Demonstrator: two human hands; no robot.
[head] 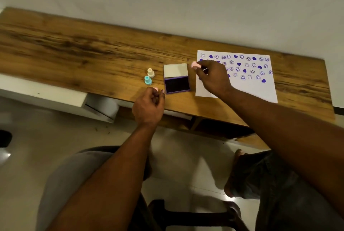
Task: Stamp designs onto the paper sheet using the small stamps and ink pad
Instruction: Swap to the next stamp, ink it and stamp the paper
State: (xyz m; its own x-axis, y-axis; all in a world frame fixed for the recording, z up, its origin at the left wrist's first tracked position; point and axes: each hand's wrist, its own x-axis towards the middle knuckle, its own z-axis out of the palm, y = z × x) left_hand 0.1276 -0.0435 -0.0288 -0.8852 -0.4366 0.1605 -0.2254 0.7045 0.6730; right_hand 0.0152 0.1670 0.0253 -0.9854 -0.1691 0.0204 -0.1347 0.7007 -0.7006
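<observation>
Right hand pinches a pink stamp above the left edge of the paper. Left hand is curled beside the open ink pad; contents cannot be determined.

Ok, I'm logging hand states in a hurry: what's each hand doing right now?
Left hand: fingers curled, cannot tell whether it holds anything.
Right hand: pinching the pink stamp.

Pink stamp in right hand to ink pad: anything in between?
Nothing visible: the pink stamp in the right hand is just right of the open ink pad; cream stamp and teal stamp stand on the pad's other side.
</observation>
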